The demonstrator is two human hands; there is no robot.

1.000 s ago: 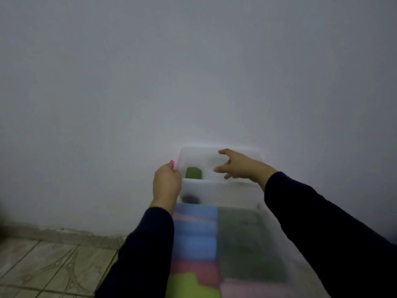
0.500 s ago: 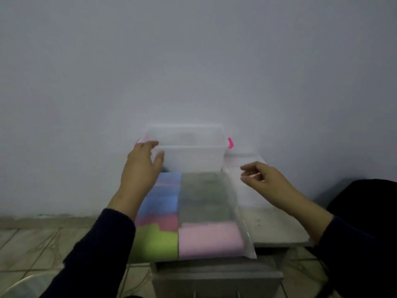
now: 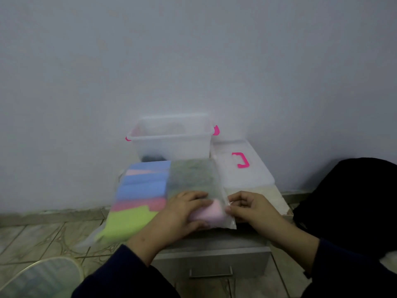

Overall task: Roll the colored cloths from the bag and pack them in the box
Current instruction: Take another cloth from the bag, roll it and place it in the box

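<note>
Both hands dropped from box level onto the bag since half a second ago; view tilted down too. Left to right: bag (image 3: 150,190) of folded colored cloths (image 3: 141,186) (blue, red, green, grey, pink) lies flat on the cabinet top (image 3: 277,198), front of the box. Left hand (image 3: 182,211) lies on the pink cloth (image 3: 206,214), fingers curved over the bag. Right hand (image 3: 251,207) pinches the bag's right edge, fingers curled. Clear box (image 3: 171,143) with pink latches sits behind, against the wall. Lid (image 3: 240,168) with pink handle lies right of the box.
</note>
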